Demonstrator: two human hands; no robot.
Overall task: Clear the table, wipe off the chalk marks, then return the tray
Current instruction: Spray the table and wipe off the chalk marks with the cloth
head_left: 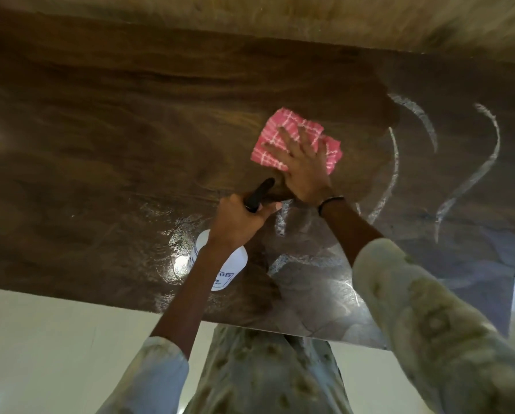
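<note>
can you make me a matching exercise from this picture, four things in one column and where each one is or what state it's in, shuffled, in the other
Things
1. pink cloth
2. spray bottle
3. chalk marks
4. black wristband

Places or states
A. held by the left hand, by its black top
B. around the right arm, just behind the hand
C. flat on the table under the right hand
D. curved white lines on the right part of the table, not yet wiped

Pairs: 1-C, 2-A, 3-D, 4-B
</note>
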